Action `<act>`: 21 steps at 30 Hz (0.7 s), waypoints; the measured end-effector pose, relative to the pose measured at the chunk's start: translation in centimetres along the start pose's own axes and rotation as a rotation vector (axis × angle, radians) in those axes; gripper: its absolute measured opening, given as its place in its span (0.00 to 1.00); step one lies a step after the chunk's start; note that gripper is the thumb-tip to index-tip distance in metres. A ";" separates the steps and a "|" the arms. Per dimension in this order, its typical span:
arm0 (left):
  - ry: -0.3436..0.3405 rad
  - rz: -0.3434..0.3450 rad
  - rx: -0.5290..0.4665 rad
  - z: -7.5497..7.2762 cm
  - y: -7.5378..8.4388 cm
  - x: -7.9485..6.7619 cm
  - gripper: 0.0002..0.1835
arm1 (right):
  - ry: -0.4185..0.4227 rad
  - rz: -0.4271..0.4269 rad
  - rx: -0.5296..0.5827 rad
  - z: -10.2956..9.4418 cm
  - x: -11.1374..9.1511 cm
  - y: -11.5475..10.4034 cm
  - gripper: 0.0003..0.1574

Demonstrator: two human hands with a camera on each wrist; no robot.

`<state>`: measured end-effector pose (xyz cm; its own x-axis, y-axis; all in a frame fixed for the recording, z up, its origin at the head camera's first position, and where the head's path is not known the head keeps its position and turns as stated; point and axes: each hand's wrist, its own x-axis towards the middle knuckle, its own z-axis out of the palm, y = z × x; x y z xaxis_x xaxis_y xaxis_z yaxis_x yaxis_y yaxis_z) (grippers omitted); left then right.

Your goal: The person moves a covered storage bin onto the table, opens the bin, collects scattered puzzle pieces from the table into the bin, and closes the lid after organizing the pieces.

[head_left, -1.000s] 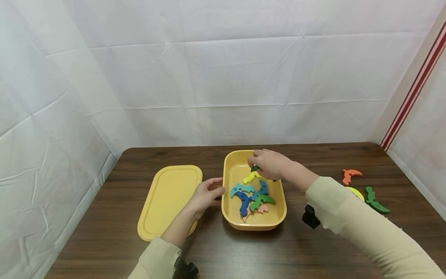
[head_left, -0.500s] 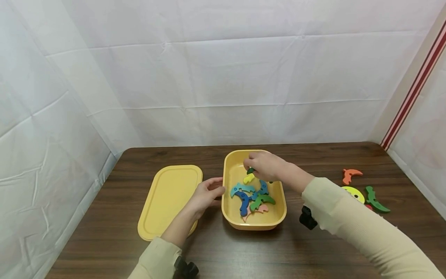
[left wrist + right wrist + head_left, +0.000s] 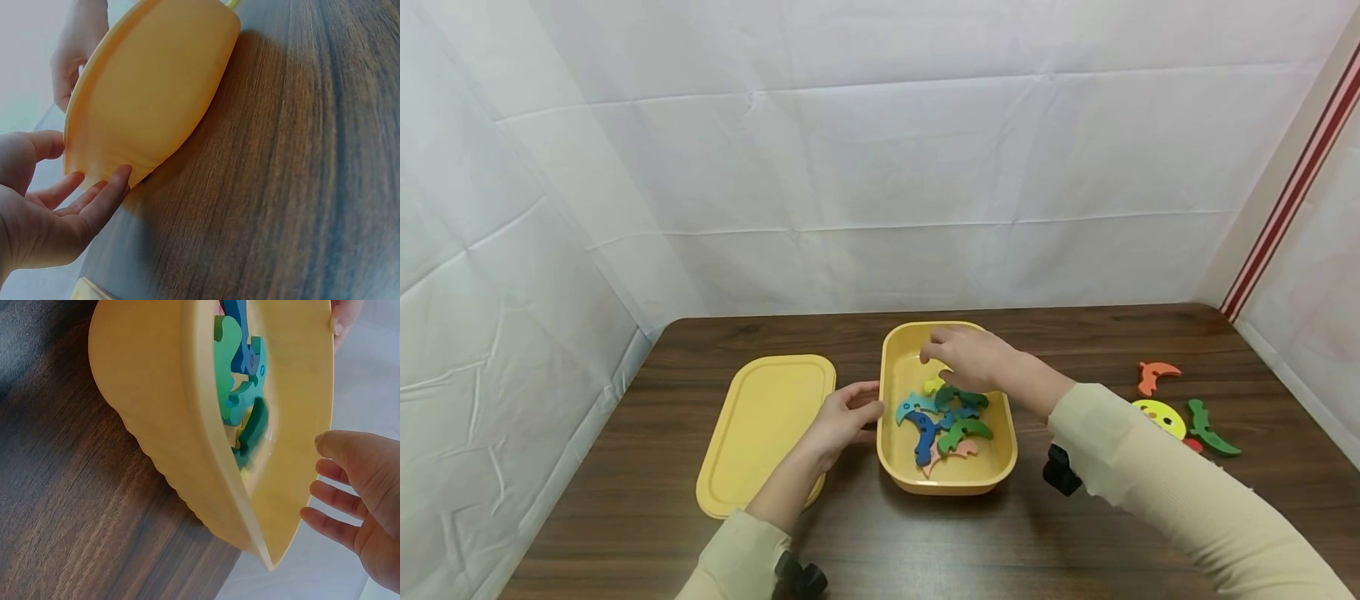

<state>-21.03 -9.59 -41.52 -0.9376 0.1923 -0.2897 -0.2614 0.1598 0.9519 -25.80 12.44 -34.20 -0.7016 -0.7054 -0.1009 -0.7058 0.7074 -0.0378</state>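
Note:
A yellow plastic box (image 3: 891, 467) stands on the dark wooden table with several curved puzzle-like pieces in it. They include a dark blue piece (image 3: 922, 437), a light green piece (image 3: 964, 431), a pink piece (image 3: 962, 450) and a light blue piece (image 3: 917, 405). My left hand (image 3: 841, 421) touches the box's left outer wall with relaxed, spread fingers (image 3: 106, 200). Over the far part of the box, my right hand (image 3: 973, 358) has its fingers apart and nothing in them. Just below it a dark green piece (image 3: 254, 428) lies on the others; a yellow piece (image 3: 933, 385) is partly hidden.
Left of the box lies a flat yellow lid (image 3: 767, 425). On the right side of the table (image 3: 1075, 542) are an orange piece (image 3: 1156, 377), a round yellow face piece (image 3: 1161, 417), a green piece (image 3: 1208, 429) and a partly covered red piece (image 3: 1192, 445). A white sheet (image 3: 880, 167) hangs behind.
My right hand has moved slightly left and let go of the dark green piece, which now lies among the pieces in the box. My left hand has stayed in place.

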 end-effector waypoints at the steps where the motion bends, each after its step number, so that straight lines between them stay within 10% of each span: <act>1: -0.001 0.000 -0.002 0.0 0.0 0.0 0.23 | 0.000 0.008 -0.001 0.0 -0.1 0.0 0.19; 21: 0.008 -0.009 -0.001 -0.2 -0.1 -0.2 0.24 | 0.062 -0.027 -0.070 0.0 -2.1 0.8 0.26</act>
<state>-20.86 -9.79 -41.53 -0.9370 0.1826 -0.2978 -0.2704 0.1606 0.9493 -24.88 14.49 -34.06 -0.6853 -0.7272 -0.0394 -0.7283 0.6846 0.0302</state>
